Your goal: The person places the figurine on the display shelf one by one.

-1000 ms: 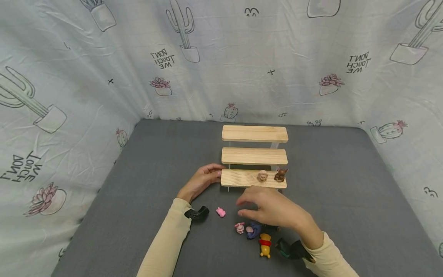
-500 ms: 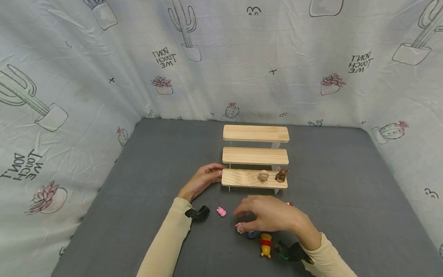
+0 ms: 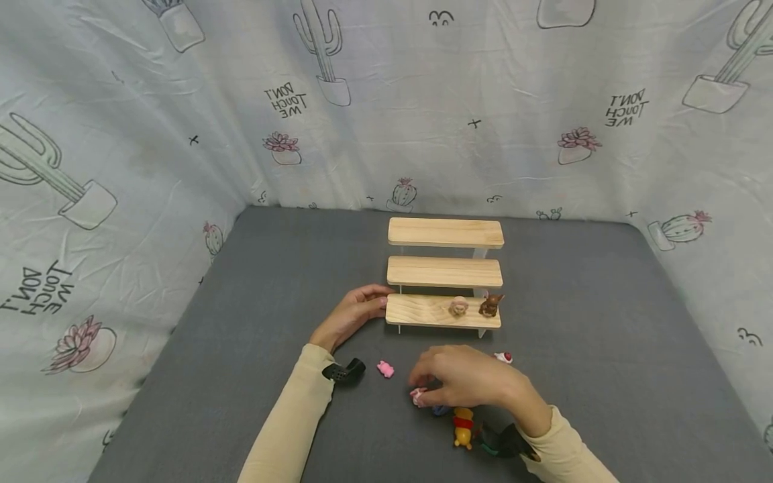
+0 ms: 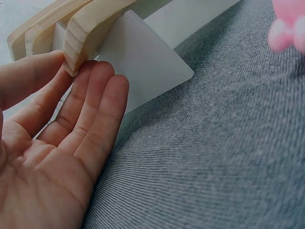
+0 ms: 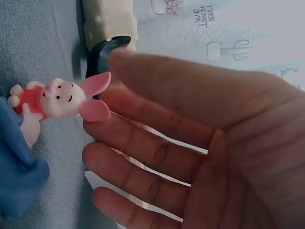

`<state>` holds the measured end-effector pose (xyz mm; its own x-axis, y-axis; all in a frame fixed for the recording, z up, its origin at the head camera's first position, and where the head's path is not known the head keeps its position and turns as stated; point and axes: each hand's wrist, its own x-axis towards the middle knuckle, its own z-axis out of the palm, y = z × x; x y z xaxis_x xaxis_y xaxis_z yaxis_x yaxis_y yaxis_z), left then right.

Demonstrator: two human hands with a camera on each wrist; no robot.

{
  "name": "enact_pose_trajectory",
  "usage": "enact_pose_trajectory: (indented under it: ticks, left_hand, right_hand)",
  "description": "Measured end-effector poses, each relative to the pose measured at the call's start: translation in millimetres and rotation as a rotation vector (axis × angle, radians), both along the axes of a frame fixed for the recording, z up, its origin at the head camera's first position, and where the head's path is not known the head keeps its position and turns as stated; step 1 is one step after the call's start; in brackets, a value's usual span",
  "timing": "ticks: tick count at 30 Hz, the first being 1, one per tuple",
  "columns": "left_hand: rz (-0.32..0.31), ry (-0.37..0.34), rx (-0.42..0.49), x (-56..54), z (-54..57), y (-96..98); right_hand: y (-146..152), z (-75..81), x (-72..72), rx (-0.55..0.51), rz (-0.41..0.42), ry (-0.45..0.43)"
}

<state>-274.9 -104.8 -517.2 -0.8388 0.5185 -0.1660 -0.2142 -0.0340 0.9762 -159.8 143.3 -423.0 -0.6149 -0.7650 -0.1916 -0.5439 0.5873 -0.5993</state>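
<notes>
My left hand (image 3: 353,315) holds the left end of a three-tier wooden display shelf (image 3: 443,272). In the left wrist view, thumb and fingers meet the end of the lowest plank (image 4: 86,40). My right hand (image 3: 461,376) is low over the table with its thumb and fingers spread apart. Right at its fingertips is a Piglet figurine (image 5: 59,98), with pink ears and a red top; its ears reach between thumb and fingers. A blue figurine (image 5: 19,167) lies beside Piglet, mostly hidden under the hand in the head view.
On the lowest plank sit a tan figurine (image 3: 458,306) and a brown eared figurine (image 3: 490,306). A small pink figurine (image 3: 385,369) lies left of my right hand. A Winnie-the-Pooh figurine (image 3: 463,428) and a white-and-red figurine (image 3: 504,357) lie near it.
My right hand has come down and back from in front of the lowest plank to the Piglet figurine. The left hand has stayed at the shelf's end.
</notes>
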Motion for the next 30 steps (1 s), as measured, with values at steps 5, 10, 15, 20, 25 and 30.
enact_pose_trajectory:
  ticks: [5,10,15,20,25,30]
  left_hand:
    - [0.002,-0.002,0.009,-0.7,-1.4,-1.2]
    - [0.006,-0.002,0.005,-0.3,-0.7,-1.1]
    - [0.0,0.004,0.007,-0.3,-0.2,-0.2]
    - [-0.008,0.006,0.019,-1.4,-0.6,2.1]
    - [-0.009,0.006,0.025,-1.3,-2.0,0.4]
    - [-0.003,0.007,0.011,-1.2,-3.4,-2.2]
  right_hand:
    - [-2,-1.6,0.1,0.001,0.01,0.044]
    - [-2,-2.5,-0.6,0.009,0.017,0.066]
    - [-3,-4.1,-1.4,0.005,0.017,0.073]
    - [-2,-5.0,-1.1,0.008,0.003,0.085]
    - [-1,-8.2,-2.7,-0.006,-0.012,0.153]
    - [3,-13.6,-1.6,-0.06,-0.072,0.207]
